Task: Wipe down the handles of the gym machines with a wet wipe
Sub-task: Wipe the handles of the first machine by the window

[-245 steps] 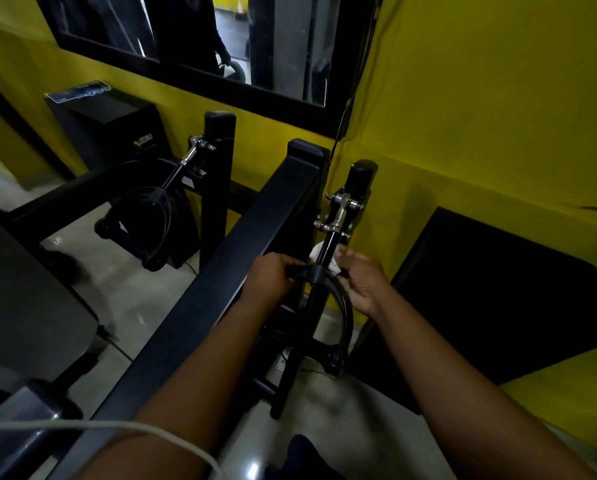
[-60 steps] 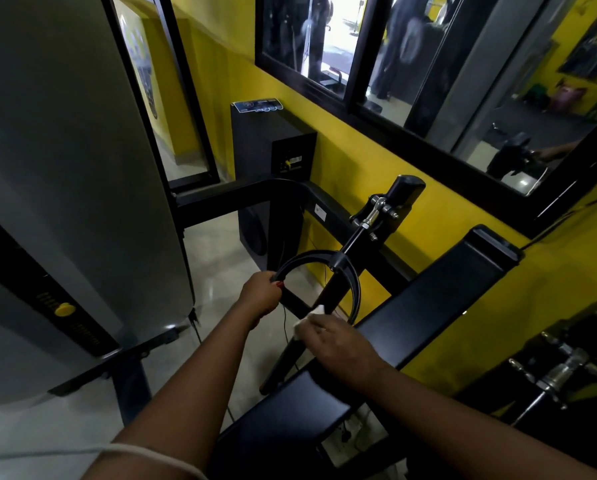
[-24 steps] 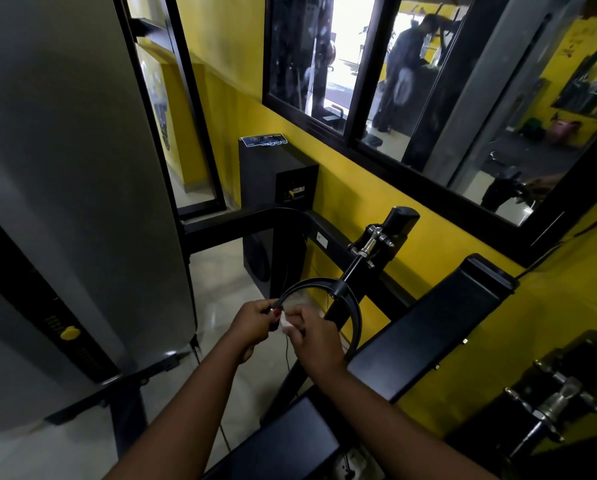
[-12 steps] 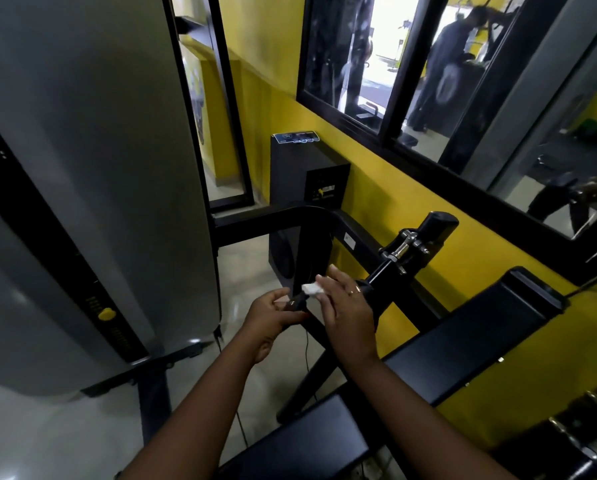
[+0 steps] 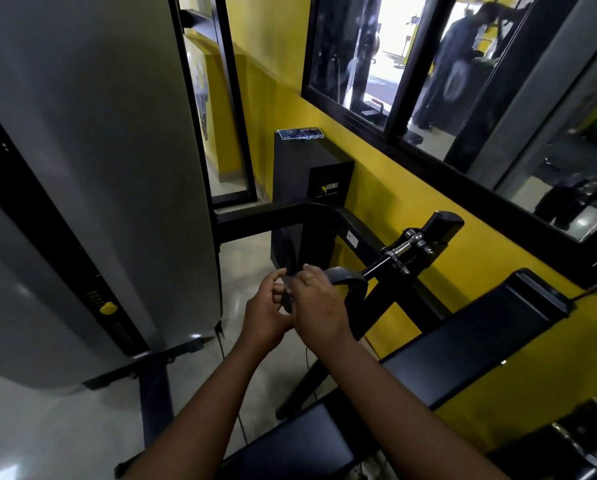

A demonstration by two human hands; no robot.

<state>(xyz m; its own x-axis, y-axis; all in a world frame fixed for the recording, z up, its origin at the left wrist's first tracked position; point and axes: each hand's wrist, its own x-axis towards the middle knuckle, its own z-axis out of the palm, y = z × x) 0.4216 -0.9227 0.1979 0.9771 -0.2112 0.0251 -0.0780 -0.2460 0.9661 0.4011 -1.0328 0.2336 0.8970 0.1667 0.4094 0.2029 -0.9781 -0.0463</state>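
Observation:
A black stirrup handle (image 5: 347,278) hangs from a chrome swivel link (image 5: 406,249) on the machine's black arm, just below the middle of the view. My left hand (image 5: 266,315) curls its fingers round the handle's left end. My right hand (image 5: 319,306) lies over the handle beside it and pinches the wet wipe (image 5: 287,281), of which only a small pale scrap shows between the fingers of both hands. The grip bar under my hands is hidden.
A tall grey weight-stack shroud (image 5: 92,188) with a yellow pin (image 5: 109,308) stands close on the left. A black padded bench (image 5: 463,351) runs across the lower right. A black speaker box (image 5: 307,174) and a yellow wall with mirrors (image 5: 498,98) lie behind.
My hands have stayed together at the handle's left end. The right hand has closed further over the wipe, which showed as a white patch before. The view has shifted slightly.

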